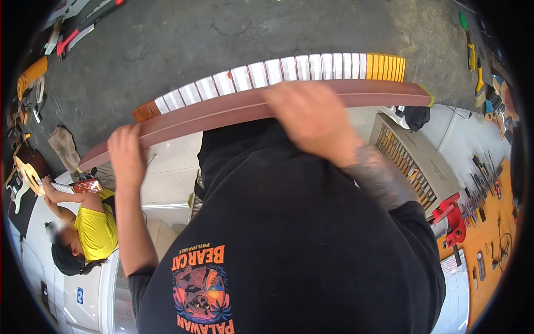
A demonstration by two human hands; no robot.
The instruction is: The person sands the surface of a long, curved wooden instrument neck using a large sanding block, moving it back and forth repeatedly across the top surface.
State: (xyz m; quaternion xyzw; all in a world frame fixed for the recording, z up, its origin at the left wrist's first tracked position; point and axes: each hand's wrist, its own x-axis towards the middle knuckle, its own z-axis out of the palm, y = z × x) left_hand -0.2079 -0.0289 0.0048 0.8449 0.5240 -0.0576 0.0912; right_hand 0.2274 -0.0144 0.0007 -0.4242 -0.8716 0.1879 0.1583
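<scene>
Presumably stiff, weighty, hardly fragile: one long reddish bar (pixel 214 115), which lay along the near side of the taped neck (pixel 272 71). Left grip (pixel 125 148) curled over it, near the neck's left end; right grip (pixel 311 118) blurred across it, closure untellable. Surest hold seemed its long flanks.

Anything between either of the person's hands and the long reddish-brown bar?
Nothing visible. The left hand grips the long reddish-brown bar toward its left end; the blurred right hand holds it right of centre. The silver-and-yellow banded strip lies beyond the bar, not between it and either hand.
</scene>
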